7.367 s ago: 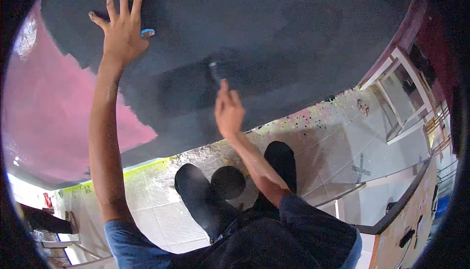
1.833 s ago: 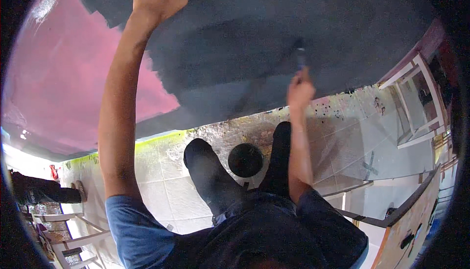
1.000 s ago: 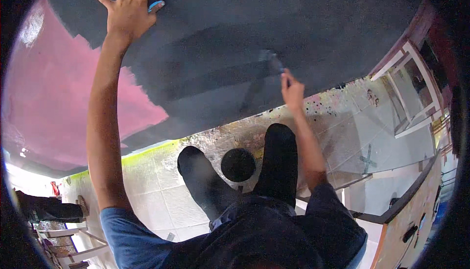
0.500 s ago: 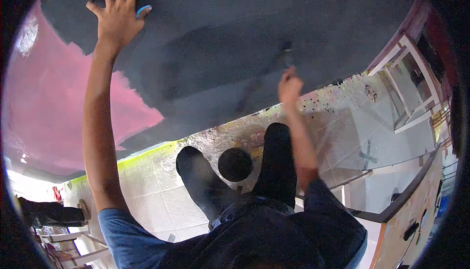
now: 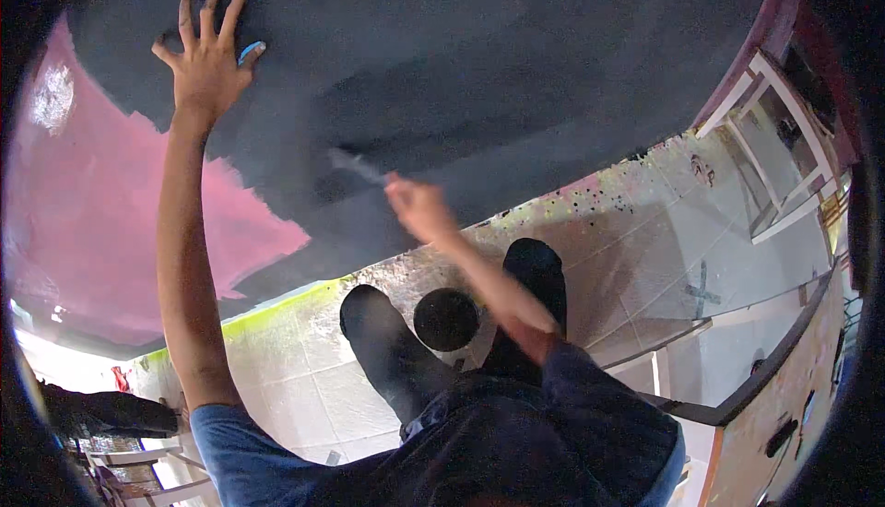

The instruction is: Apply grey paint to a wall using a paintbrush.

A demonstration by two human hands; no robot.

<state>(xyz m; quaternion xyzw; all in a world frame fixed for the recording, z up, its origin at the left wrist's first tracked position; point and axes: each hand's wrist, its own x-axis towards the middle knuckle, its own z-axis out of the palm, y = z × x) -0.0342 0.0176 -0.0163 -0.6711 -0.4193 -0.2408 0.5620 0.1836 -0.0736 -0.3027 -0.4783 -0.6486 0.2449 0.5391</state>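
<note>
Gripping a brush, the right hand was mid-frame. Upper left, the left hand lay spread on the wall.

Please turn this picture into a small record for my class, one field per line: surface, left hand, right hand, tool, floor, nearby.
Surface: painted surface, mostly dark grey, with a pink area at left
Left hand: the left hand is spread against the dark paint; a small blue item shows at its right side
Right hand: the right hand grips the tool
Tool: brush-like tool, blurred
Floor: pale tiled floor, paint-spattered near the surface
Nearby: round dark object between the person's legs
</note>
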